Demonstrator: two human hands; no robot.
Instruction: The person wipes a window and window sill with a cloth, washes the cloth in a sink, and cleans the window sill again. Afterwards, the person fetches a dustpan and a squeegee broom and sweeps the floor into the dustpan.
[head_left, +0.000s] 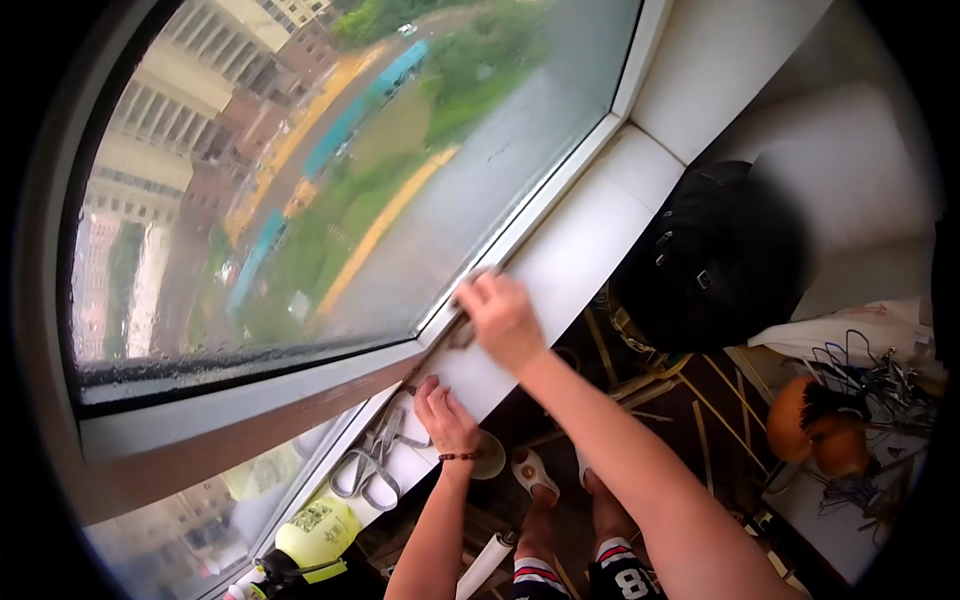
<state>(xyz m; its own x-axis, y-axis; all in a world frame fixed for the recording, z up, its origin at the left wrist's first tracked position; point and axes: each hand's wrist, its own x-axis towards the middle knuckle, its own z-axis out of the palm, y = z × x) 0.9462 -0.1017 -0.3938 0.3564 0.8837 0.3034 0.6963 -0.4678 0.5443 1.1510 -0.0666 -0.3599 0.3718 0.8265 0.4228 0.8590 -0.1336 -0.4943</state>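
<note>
My right hand (pixel 503 322) is at the lower corner of the window frame (pixel 545 210), its fingers curled against the frame edge; a small dark thing shows at the fingertips, too blurred to name. Below and to the left, my left hand (pixel 447 418), with a beaded bracelet at the wrist, rests at the edge of the white sill (pixel 590 235). Its fingers are bent together, and what they hold, if anything, is hidden. A grey strap (pixel 368 470) lies looped on the sill beside the left hand. A round pale object (pixel 488 457) is partly hidden behind the left wrist.
A yellow-green spray bottle (pixel 318 535) stands at the lower left. On the right are a black bag (pixel 715 260), an orange round object (pixel 790 415) and tangled wires (pixel 870 370). Wooden strips (pixel 722 410) lie on the dark floor near my feet.
</note>
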